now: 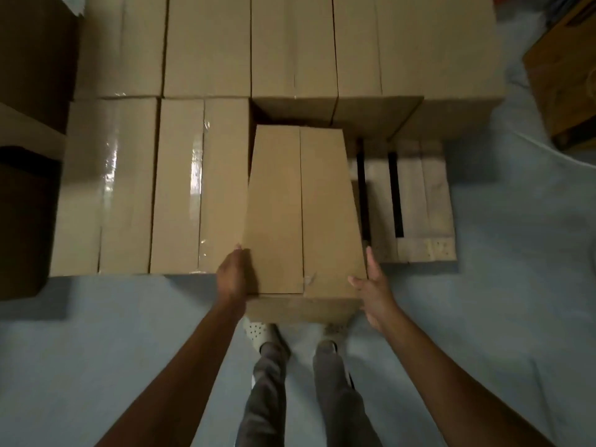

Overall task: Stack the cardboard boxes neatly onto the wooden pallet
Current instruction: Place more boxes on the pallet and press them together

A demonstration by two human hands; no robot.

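I hold a long cardboard box (303,214) between both hands, its far end tipped down toward the wooden pallet (416,201). My left hand (233,274) grips its near left corner. With straight fingers, my right hand (374,285) presses flat against the near right side. Several taped boxes (180,185) stand on the pallet in two rows, left of and behind the held box. To the right of the held box, bare pallet slats show.
A pale grey floor (96,333) lies around the pallet. Dark brown boxes (29,91) stand at the left edge. Another brown box (567,75) sits at the far right. My legs and shoes (258,333) are directly below the held box.
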